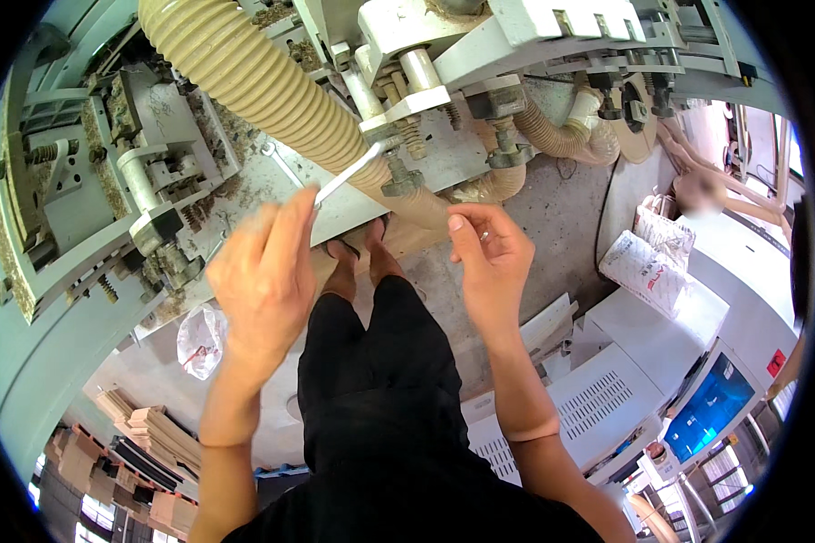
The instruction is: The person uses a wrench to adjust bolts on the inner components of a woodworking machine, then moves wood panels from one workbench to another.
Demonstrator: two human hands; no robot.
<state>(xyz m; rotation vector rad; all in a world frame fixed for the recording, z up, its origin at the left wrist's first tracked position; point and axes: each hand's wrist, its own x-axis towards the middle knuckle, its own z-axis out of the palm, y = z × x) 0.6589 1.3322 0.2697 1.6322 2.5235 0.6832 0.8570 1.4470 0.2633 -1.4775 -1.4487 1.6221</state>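
My left hand (267, 271), slightly blurred, is closed round one end of a silver wrench (351, 172). The wrench slants up and to the right, its free end near the clamp hardware of the machine. Across from it, my right hand (493, 258) is raised with thumb and forefinger pinched together. A small shiny bit shows between its fingers, too small to name. Behind the left hand, a second wrench (283, 165) lies on the pale machine base (340, 217). A thick beige ribbed hose (254, 86) runs diagonally above both hands.
Metal clamps and springs (158, 199) line the dusty machine at left. A clear plastic bag (202, 341) lies below them. At right stand a grey vented cabinet (598, 398), a blue screen (711, 407) and a white printed package (643, 271). Boards (154, 434) are stacked at lower left.
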